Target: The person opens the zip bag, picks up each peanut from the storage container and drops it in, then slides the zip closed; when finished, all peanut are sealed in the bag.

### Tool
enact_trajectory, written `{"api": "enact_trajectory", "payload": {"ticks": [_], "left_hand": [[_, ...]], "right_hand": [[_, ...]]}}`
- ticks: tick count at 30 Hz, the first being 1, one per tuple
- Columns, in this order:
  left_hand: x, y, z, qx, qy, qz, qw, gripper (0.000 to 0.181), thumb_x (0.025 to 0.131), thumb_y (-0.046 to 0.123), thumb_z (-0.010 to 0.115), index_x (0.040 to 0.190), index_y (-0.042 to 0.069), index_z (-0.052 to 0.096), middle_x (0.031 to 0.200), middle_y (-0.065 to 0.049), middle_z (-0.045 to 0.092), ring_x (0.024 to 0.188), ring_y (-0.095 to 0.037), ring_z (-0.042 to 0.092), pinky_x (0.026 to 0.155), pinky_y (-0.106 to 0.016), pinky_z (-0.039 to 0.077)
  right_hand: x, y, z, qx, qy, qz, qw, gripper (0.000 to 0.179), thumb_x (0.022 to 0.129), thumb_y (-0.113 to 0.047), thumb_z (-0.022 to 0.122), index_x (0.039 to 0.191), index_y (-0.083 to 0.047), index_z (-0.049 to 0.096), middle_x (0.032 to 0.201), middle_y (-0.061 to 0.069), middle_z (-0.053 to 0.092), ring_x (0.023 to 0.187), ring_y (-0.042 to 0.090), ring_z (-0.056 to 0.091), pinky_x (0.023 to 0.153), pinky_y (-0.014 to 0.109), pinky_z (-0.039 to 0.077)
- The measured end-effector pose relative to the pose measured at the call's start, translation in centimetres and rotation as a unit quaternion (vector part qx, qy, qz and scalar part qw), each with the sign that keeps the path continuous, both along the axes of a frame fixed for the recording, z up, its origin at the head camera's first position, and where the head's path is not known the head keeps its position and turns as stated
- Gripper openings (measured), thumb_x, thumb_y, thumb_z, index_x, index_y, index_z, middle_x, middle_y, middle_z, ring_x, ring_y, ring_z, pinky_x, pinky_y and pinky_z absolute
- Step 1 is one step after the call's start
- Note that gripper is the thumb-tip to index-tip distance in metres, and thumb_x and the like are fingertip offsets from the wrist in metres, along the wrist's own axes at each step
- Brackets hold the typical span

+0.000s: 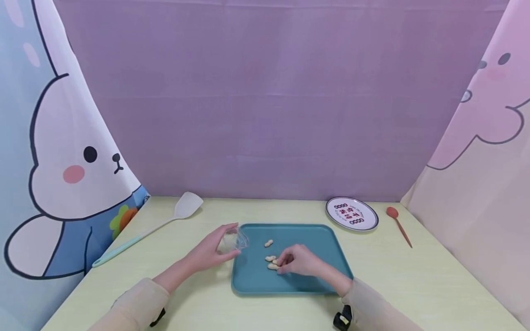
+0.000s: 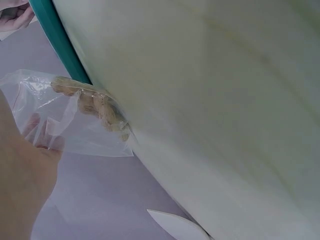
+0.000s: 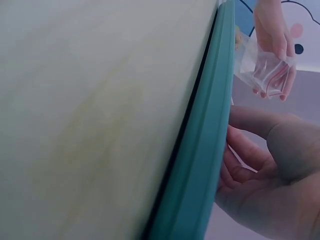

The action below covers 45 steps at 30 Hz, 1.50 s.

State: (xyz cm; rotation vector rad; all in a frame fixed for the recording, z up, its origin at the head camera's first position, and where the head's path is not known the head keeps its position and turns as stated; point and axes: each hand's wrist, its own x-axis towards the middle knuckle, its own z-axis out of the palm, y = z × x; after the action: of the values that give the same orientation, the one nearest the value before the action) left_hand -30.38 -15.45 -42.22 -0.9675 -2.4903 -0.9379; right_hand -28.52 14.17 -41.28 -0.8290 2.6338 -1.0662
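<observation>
My left hand (image 1: 211, 249) grips a clear zip bag (image 1: 242, 239) at the left edge of the teal tray (image 1: 308, 235), thumb and fingers spread round its mouth. In the left wrist view, several peanuts (image 2: 104, 107) lie in the bottom of the bag. My right hand (image 1: 301, 260) is low over the middle of the tray, thumb and fingertips pinching at a peanut (image 1: 275, 261). Two more peanuts lie right beside those fingertips, and a single peanut (image 1: 268, 242) rests farther back. The tray's rim (image 3: 207, 125) hides the right fingertips in the right wrist view.
A spatula (image 1: 188, 205) with a pale green handle lies on the left of the table. At the back right are a white plate (image 1: 352, 214) with red print and a reddish-brown spoon (image 1: 392, 212). Curtains (image 1: 281, 101) close off the back and sides.
</observation>
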Motion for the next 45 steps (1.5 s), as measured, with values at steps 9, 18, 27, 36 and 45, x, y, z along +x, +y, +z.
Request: {"api": "enact_trajectory", "payload": {"ticks": [9, 18, 27, 36, 45], "left_hand": [[-0.1, 0.0, -0.1, -0.001, -0.009, 0.003, 1.0000, 0.069, 0.083, 0.034, 0.071, 0.138, 0.008, 0.040, 0.125, -0.005, 0.059, 0.120, -0.024, 0.053, 0.100, -0.045, 0.043], [-0.1, 0.1, -0.1, -0.003, -0.015, 0.004, 0.9999, 0.069, 0.083, 0.035, 0.071, 0.139, 0.008, 0.040, 0.125, -0.005, 0.059, 0.121, -0.024, 0.053, 0.099, -0.045, 0.044], [0.1, 0.1, 0.0, -0.008, -0.020, 0.005, 0.9998, 0.070, 0.083, 0.036, 0.070, 0.139, 0.007, 0.039, 0.126, -0.007, 0.058, 0.121, -0.024, 0.052, 0.096, -0.044, 0.046], [0.2, 0.1, 0.0, -0.005, -0.014, 0.003, 0.9999, 0.070, 0.083, 0.036, 0.070, 0.139, 0.007, 0.040, 0.125, -0.007, 0.059, 0.120, -0.024, 0.053, 0.097, -0.045, 0.045], [0.0, 0.0, 0.1, -0.010, -0.011, 0.004, 0.9999, 0.070, 0.083, 0.034, 0.071, 0.139, 0.008, 0.040, 0.125, -0.005, 0.059, 0.121, -0.022, 0.053, 0.100, -0.044, 0.043]], "right_hand": [[0.0, 0.0, -0.1, 0.009, -0.001, -0.001, 1.0000, 0.010, 0.079, -0.013, 0.075, 0.084, -0.007, 0.070, 0.079, 0.003, 0.067, 0.067, 0.010, 0.057, 0.056, 0.021, 0.044], [-0.1, 0.9, -0.2, -0.013, 0.013, 0.013, 0.9997, 0.013, 0.081, -0.016, 0.073, 0.087, -0.005, 0.071, 0.077, -0.003, 0.067, 0.067, 0.003, 0.057, 0.058, 0.020, 0.048], [-0.5, 1.1, 0.1, -0.031, 0.014, -0.024, 0.9991, 0.011, 0.081, -0.015, 0.072, 0.087, -0.005, 0.071, 0.078, 0.001, 0.069, 0.065, 0.005, 0.057, 0.057, 0.020, 0.047], [-0.8, -0.9, 1.7, -0.081, 0.034, -0.053, 0.9947, 0.012, 0.084, -0.020, 0.070, 0.093, -0.011, 0.071, 0.084, 0.002, 0.069, 0.074, 0.012, 0.062, 0.060, 0.022, 0.050], [-1.4, -4.2, 3.1, -0.131, 0.063, -0.049, 0.9881, 0.013, 0.086, -0.019, 0.068, 0.095, -0.010, 0.070, 0.085, 0.006, 0.070, 0.079, 0.029, 0.065, 0.066, 0.022, 0.051]]}}
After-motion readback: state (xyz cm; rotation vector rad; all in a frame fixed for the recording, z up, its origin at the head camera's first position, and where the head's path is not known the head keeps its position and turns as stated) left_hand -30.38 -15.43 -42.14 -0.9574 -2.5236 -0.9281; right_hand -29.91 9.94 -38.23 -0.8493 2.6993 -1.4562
